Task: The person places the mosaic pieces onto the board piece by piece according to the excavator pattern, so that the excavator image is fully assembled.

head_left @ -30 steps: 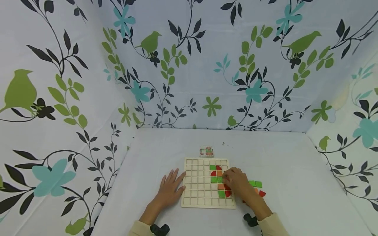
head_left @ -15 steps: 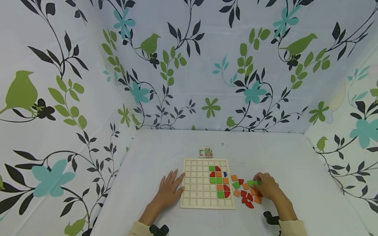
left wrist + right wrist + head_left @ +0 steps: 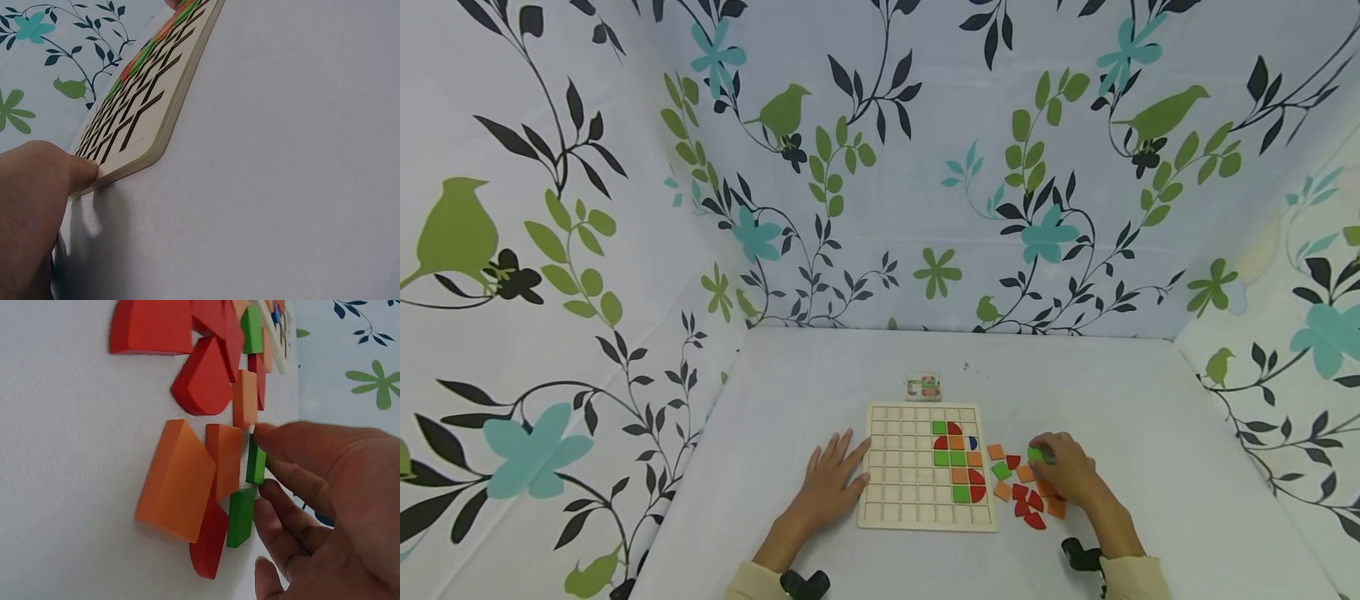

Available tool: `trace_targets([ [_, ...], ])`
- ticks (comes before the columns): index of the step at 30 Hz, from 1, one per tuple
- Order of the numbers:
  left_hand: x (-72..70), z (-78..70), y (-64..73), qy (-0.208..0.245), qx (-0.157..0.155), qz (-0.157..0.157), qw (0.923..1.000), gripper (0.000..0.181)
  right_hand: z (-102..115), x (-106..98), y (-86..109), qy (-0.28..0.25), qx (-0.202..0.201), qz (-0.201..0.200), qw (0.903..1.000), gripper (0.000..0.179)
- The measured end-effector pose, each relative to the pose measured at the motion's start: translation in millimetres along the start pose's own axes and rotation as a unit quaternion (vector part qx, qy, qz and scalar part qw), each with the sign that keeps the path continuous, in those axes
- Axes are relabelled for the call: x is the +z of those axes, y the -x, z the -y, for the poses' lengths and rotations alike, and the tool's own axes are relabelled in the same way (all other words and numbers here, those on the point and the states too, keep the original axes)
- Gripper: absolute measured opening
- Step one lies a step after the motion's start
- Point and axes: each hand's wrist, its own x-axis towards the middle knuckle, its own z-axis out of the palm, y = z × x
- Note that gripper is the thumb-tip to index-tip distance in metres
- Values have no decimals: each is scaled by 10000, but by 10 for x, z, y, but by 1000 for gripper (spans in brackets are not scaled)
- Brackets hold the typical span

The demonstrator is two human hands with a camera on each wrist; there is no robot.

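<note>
A pale wooden grid board [image 3: 898,479] lies flat, with green and orange squares and red curved tiles set in cells on its right side. One cell shows a small blue shape [image 3: 973,443]. My left hand [image 3: 827,490] rests at the board's left edge, fingers spread; in the left wrist view its thumb [image 3: 82,174] touches the rim. Right of the board, my right hand [image 3: 1067,471] pinches a green square tile [image 3: 255,461] between thumb and finger. A second green tile [image 3: 240,517] lies by the fingertips, and part of the pile is hidden under this hand.
Loose orange tiles [image 3: 1002,492] and red curved tiles [image 3: 1034,521] lie between the board and my right hand. Behind the board is a small patterned card [image 3: 923,387]. A leaf-printed cloth [image 3: 850,208] hangs at the back and sides of the white table [image 3: 790,375].
My right hand has left the board's right side, uncovering the blue shape, and gone right to the loose tiles. It then shifts slightly back left at a green tile. The left hand stays put.
</note>
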Motion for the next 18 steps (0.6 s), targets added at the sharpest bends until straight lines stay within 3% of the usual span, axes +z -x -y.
trace_targets([
  [8,-4,-28,15,13,-27,-46,10000,57,-22,66,7,22,146,-237,9996,30],
  [18,14,-19,6,20,-18,-40,10000,57,47,149,-154,117,-51,-499,9987,31],
])
